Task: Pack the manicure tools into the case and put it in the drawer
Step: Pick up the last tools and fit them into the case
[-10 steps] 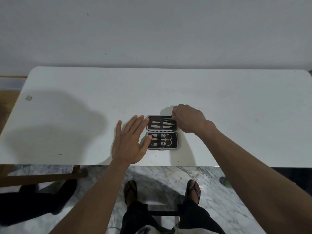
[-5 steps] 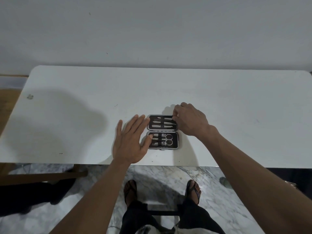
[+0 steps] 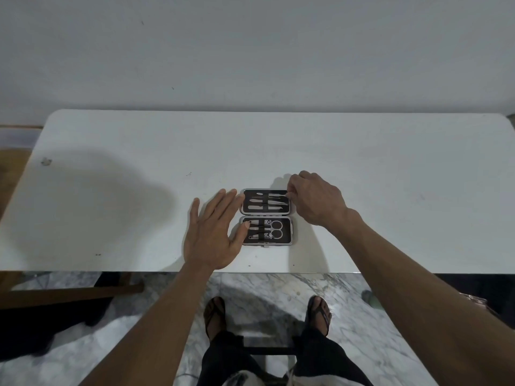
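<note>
Nearest the camera: person's legs in dark trousers, feet in sandals (image 3: 214,313) on a marble floor (image 3: 278,296), just under the desk's near edge.

Left hand (image 3: 211,232) lay flat on the desk w/ fingers (image 3: 223,201) straight & spread, pointing away & slightly right. Fingertips reached the far half's left edge; thumb tip touched the left end of the near half, by the tools there. It gripped nothing.

Right hand (image 3: 315,199) came in from the right, knuckles up, fingers curled. Thumb & forefinger were pinched at the far half's right corner, on the end of a thin tool or the rim – couldn't tell which.

Case (image 3: 266,217) lay opened flat near the desk's front edge, about centre, between both hands. Its 2 halves sat one behind the other, hinge running left-right, each half's long axis left-right too. Black lining, silver rim. Near half held scissors (image 3: 274,229) w/ ring handles to the right, plus clippers (image 3: 266,228) under a strap. Far half held slim metal tools (image 3: 264,203) lying left-right.

Desk (image 3: 111,190) was white, rounded corners, a few small specks & a big soft shadow on its left part. Behind it, a plain pale wall (image 3: 250,51). Wooden furniture (image 3: 11,168) showed at far left
</note>
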